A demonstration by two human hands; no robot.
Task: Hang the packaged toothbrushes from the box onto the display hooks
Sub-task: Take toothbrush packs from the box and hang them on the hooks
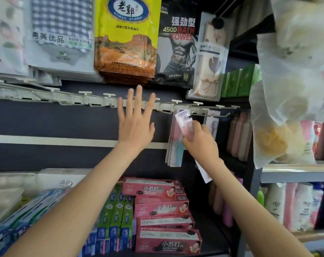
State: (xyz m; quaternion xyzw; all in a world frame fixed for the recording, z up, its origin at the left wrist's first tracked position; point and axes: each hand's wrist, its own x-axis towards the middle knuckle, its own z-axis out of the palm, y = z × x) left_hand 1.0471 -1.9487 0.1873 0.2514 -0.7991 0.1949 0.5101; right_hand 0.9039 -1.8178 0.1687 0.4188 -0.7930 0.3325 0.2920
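Holding: the right hand (pixel 198 138) pinches a packaged toothbrush (pixel 184 121) near its top, thumb and fingers curled round the pink card; the pack's lower end sticks out below the wrist.
Pack position: tilted, its top end is just beside the tip of a display hook (pixel 199 113) near the right end of the hook rail (pixel 94 102); whether the hook has entered the hang hole cannot be told.
Other hand: the left hand (pixel 136 125) is raised flat, fingers straight and spread wide, holding nothing, in front of the rail and left of the pack; contact with the rail cannot be told.
Already hung: a bunch of toothbrush packs (pixel 173 154) hangs from the rail just left of the right hand.
Shelf below: stacked pink toothpaste boxes (pixel 163 207), with green and blue boxes (pixel 118 219) to their left.
Above the rail: bath towel packs (pixel 126 39) hang in a row.
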